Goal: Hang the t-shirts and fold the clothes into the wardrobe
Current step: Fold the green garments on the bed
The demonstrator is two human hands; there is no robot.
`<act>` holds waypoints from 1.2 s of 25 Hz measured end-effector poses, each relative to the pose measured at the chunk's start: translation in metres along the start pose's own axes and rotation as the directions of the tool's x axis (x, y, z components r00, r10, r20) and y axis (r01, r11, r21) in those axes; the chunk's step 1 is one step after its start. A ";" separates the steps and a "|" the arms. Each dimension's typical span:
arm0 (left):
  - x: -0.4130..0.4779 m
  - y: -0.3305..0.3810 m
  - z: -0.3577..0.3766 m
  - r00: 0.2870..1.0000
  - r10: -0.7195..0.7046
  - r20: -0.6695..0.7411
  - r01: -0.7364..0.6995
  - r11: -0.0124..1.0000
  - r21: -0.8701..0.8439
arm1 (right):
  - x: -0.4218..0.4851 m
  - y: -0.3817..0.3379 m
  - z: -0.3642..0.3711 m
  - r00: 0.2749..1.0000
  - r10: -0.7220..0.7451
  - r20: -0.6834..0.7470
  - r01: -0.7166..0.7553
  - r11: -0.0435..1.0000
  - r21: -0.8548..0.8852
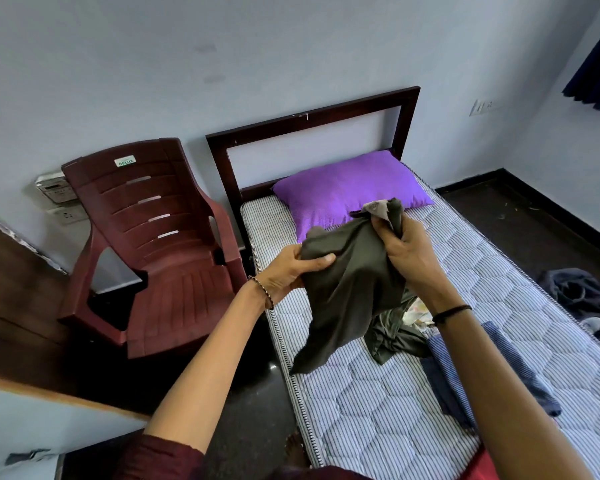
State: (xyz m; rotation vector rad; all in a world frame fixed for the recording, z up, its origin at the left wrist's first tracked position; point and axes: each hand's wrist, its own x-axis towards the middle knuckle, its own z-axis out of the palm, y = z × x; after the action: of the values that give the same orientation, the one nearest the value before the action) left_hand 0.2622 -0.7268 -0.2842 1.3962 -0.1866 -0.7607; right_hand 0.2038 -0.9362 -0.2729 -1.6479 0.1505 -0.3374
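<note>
Head view: one frame, looking down over a bed.

Both forearms reach forward from the lower edge and converge over the mattress [388,420]. Sleeves are pushed up above the elbows.

Left hand [288,271]: held out level, thumb laid flat over the cloth, fingers curled beneath it. It grips one bunched edge of an olive garment [350,296]. A bead bracelet [262,292] sits at the wrist.

Right hand [407,244]: raised slightly higher than the left, back of the hand toward the camera, fingers closed tight round a wad of the same garment near its top, where a paler grey inner face shows. A black band [452,311] circles the wrist.

The olive garment hangs between the two hands above the bed. Its lower corner droops to the near left edge of the mattress; contact there cannot be judged.

On the mattress under the right forearm: a crumpled heap of clothes [394,332], and just beside it a blue striped garment [465,372].

A purple pillow [343,188] lies at the head end, against the dark headboard [312,116]. A maroon plastic chair [153,244] stands left of the bed. A dark clothes pile [575,292] lies on the floor to the right.
</note>
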 end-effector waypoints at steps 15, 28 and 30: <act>0.006 0.014 0.013 0.987 -0.008 -0.161 -0.040 0.957 -0.288 | -0.055 0.018 0.010 0.878 0.289 0.382 -0.462 0.725 0.511; -0.006 -0.080 0.000 0.972 -0.184 -0.143 0.192 0.981 0.040 | -0.057 0.062 0.016 0.860 0.510 0.001 -0.477 0.804 0.355; -0.002 -0.085 0.005 0.975 -0.139 -0.174 0.154 0.985 0.078 | -0.059 0.072 0.010 0.820 0.569 0.059 -0.545 0.746 0.381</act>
State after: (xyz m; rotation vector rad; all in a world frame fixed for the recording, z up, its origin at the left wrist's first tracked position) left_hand 0.2263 -0.7280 -0.3612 1.5658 0.0143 -0.7595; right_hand 0.1583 -0.9174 -0.3529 -1.1300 0.5805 0.0502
